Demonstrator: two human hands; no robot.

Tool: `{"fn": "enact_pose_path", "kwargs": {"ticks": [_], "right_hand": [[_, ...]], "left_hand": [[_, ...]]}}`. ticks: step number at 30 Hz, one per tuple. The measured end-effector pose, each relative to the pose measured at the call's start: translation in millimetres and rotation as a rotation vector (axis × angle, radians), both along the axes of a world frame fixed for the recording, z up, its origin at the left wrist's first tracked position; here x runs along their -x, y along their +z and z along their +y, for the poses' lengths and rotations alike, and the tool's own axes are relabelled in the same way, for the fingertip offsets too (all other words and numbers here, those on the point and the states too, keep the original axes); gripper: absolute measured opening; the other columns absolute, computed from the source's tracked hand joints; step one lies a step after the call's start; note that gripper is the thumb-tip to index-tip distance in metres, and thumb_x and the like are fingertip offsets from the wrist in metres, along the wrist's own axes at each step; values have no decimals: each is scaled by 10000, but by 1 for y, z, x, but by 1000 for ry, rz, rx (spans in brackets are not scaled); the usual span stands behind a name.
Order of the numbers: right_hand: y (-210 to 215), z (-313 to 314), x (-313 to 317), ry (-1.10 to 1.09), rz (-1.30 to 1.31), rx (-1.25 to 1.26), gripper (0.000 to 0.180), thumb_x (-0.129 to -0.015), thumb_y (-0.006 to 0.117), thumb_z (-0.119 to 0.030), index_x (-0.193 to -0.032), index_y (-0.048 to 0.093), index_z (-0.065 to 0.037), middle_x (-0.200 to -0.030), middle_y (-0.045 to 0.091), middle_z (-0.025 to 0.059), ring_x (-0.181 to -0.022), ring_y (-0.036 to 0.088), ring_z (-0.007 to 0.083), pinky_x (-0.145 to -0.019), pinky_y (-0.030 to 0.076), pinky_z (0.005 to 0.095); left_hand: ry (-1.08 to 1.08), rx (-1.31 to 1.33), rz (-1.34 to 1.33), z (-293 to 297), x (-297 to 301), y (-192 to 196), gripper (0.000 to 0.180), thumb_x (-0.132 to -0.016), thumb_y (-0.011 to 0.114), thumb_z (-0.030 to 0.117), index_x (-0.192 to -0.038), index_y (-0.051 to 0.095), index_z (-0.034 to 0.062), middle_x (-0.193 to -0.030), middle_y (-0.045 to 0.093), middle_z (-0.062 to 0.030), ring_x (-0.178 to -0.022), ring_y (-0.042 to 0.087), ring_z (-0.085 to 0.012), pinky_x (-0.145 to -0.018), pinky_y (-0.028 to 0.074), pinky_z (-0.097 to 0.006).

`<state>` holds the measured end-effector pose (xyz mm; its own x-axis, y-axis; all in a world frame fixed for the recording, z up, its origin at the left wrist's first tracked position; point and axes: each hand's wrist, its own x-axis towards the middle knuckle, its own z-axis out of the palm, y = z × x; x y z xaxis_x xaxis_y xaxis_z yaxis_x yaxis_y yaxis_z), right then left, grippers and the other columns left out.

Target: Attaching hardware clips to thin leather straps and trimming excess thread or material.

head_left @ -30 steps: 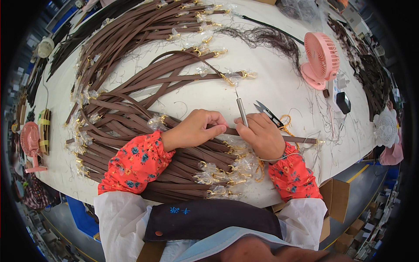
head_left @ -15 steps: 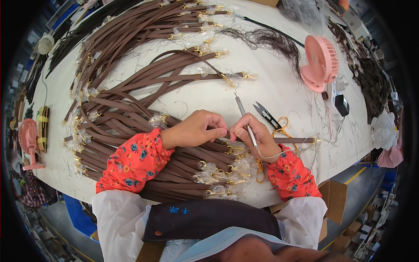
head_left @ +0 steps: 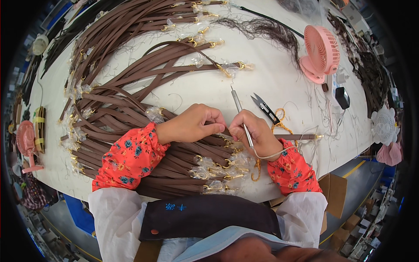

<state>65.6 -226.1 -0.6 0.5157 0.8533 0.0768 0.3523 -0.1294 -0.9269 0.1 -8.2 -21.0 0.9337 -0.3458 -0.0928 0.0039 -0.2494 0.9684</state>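
My left hand [head_left: 196, 124] is closed in a pinch on a brown strap, which is mostly hidden by my fingers. Facing it, my right hand [head_left: 255, 129] is closed around a slim metal pen-shaped tool [head_left: 237, 101] with a cord at its lower end and a thin tip pointing away from me. The strap [head_left: 298, 137] comes out past my right wrist, ending in a gold-coloured clasp. Whether my right fingertips also touch it, I cannot tell. Beyond my right hand lie black thread snips [head_left: 266, 108] beside a yellow cord [head_left: 281, 120].
Piles of brown straps [head_left: 174, 163] with gold clasps in clear plastic wrap cover the white table [head_left: 192, 91] to the left and under my forearms. A pink fan [head_left: 321, 50] stands far right near a tangle of dark threads [head_left: 262, 32]. A cardboard box [head_left: 335, 194] is beside the near right edge.
The whole view has shifted slightly. My right fingertips have drawn a little away from my left thumb. Both hands keep their holds.
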Motion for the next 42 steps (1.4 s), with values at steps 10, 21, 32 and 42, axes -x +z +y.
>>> {"fn": "enact_pose_path", "kwargs": {"ticks": [10, 21, 32, 42], "right_hand": [[7, -6, -6, -22, 188, 132, 37, -956, 545, -82, -957, 548, -45, -817, 621, 39, -810, 588, 151, -723, 478, 303], [-3, -21, -13, -240, 83, -336, 399, -1042, 385, -348, -1205, 516, -8, -1102, 646, 145, -934, 598, 185, -872, 459, 336], [-18, -22, -16, -205, 283, -392, 513, -1023, 361, -464, -1206, 462, 5, -955, 584, 126, -813, 568, 188, -829, 458, 338], [-17, -13, -23, -271, 709, -410, 375, -1030, 420, -309, -1213, 486, 12, -933, 621, 95, -810, 583, 157, -798, 472, 291]], "left_hand": [[-50, 52, 183, 6, -3, 10, 179, -961, 590, 148, -964, 641, -24, -816, 617, 26, -754, 501, -21, -665, 431, -205], [77, 141, 224, 4, 4, 8, 222, -956, 588, 137, -1073, 676, -31, -841, 639, 39, -758, 515, -5, -672, 433, -184], [146, -165, 44, 3, 8, 7, 165, -878, 631, 141, -973, 706, 29, -768, 660, -36, -677, 565, -88, -614, 456, -263], [108, -519, -279, -12, 7, 18, 138, -849, 663, 239, -902, 696, 116, -816, 661, -25, -842, 579, -214, -820, 388, -366]]}}
